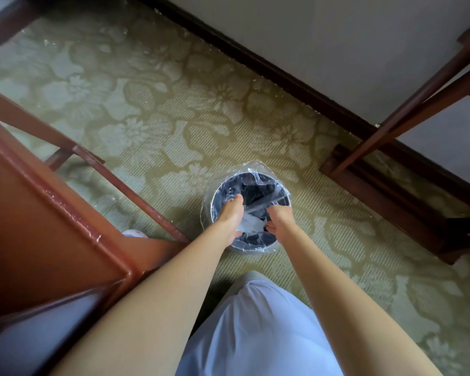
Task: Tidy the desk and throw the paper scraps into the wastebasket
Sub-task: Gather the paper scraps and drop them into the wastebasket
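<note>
A round dark wastebasket (pixel 282 191) with a clear plastic liner stands on the carpet in front of me. Both my hands are over its opening. White crumpled paper scraps (pixel 248 224) sit between them, just above or inside the rim. My left hand (pixel 229 217) has its fingers stretched straight over the basket, with its palm against the paper. The curled fingers of my right hand (pixel 278 219) touch the right side of the paper. How deep the scraps reach into the basket is hidden.
A red-brown wooden desk (pixel 38 213) fills the left, its leg rail (pixel 136 191) running close to the basket. Dark wooden furniture legs (pixel 407 115) and a low base (pixel 385 196) stand at the right along the wall's baseboard (pixel 269 69). Green patterned carpet (pixel 147 104) lies between.
</note>
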Demonstrator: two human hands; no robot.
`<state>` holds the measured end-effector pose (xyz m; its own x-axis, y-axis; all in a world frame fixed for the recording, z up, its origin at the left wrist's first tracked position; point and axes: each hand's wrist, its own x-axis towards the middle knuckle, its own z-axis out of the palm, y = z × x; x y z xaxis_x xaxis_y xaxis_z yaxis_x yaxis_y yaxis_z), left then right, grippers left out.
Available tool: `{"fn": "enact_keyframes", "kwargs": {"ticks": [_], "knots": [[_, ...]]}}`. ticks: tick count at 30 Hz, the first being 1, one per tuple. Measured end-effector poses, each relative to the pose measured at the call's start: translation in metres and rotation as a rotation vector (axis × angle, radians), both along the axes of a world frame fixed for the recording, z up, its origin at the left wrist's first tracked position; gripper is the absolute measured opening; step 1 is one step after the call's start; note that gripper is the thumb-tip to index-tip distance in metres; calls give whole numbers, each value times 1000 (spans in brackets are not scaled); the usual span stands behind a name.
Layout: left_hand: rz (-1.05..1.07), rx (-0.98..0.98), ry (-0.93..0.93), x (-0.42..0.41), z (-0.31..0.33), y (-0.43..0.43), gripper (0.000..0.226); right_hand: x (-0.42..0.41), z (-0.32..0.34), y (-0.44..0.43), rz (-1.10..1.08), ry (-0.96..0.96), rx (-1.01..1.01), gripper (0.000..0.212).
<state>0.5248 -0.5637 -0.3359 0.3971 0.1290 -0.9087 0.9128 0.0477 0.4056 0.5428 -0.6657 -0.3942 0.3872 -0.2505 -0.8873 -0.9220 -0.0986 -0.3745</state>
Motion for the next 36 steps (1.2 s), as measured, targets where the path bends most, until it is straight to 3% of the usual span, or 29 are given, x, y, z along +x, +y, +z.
{"fn": "enact_keyframes", "kwargs": {"ticks": [3,6,10,16,20,23,26,36], "knots": [[-23,133,-127,-1,30,5,22,-3,29,5,51,-128,-71,21],[-71,269,-313,0,76,13,29,-3,79,15,109,-308,-112,11],[-182,364,-587,-15,164,28,21,-9,164,33,263,-612,-205,18],[-107,744,-952,-94,306,88,26,-69,309,103,342,-1035,-43,21],[51,1081,-1038,-174,366,155,25,-136,376,173,488,-1203,113,19],[207,1258,-1003,-247,386,219,26,-195,404,239,690,-1286,197,18],[332,1331,-842,-319,387,273,30,-252,412,305,883,-1316,254,12],[665,1276,-366,-495,349,423,31,-416,394,493,1457,-1221,358,19]]}}
